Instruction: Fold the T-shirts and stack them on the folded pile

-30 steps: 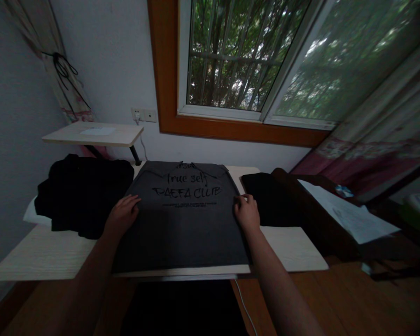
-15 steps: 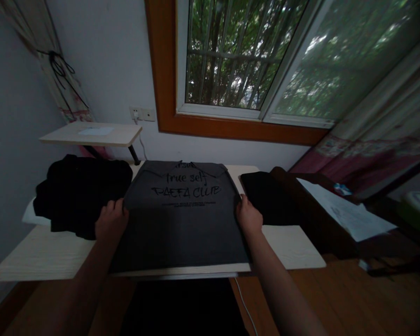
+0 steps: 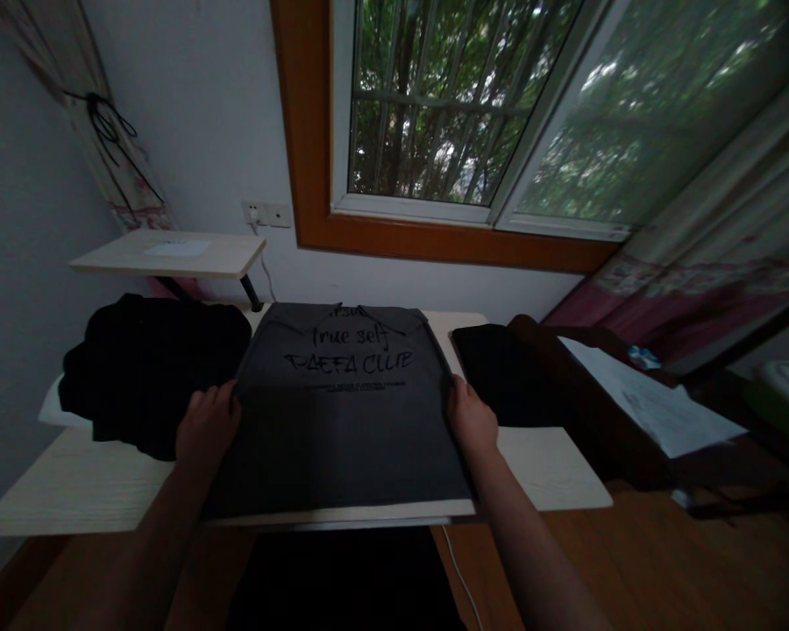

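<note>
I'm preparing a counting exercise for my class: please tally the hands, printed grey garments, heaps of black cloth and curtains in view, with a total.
Hands: 2 (left hand, right hand)
Printed grey garment: 1
Heap of black cloth: 1
Curtains: 2 (left curtain, right curtain)
Total: 6

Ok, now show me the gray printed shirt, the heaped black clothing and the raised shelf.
Gray printed shirt point(image 3: 343, 422), head view: plain cloth near its middle.
Heaped black clothing point(image 3: 145, 368), head view: middle of the heap.
Raised shelf point(image 3: 231, 252), head view: bare top surface.
</note>
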The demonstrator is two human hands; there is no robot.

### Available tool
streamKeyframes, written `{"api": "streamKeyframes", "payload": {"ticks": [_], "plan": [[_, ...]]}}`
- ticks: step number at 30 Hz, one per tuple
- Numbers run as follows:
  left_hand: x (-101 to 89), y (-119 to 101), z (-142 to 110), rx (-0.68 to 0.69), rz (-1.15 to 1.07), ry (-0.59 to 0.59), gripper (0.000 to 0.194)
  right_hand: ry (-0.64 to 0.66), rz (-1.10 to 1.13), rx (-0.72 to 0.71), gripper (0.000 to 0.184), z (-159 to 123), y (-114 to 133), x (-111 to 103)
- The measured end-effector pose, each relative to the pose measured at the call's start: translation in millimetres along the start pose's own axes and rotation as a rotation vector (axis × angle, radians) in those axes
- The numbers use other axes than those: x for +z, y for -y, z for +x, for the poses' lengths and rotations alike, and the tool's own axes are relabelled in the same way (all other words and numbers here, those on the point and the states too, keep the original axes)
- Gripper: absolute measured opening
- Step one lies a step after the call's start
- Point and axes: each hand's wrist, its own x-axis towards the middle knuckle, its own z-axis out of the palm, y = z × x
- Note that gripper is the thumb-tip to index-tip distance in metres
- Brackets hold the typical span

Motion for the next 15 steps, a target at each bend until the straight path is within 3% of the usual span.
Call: {"api": "streamKeyframes", "payload": {"ticks": [5,15], "plan": [[-1.6,0,-6,-0.066,-0.007,0.059,0.052,0.066,0.009,0.018,0.045,4,-3,3],[-18.9,12,-13,-0.214,0.013,0.336,0.058,0.162,-0.010,0.028,0.050,-1,-15,1]]}}
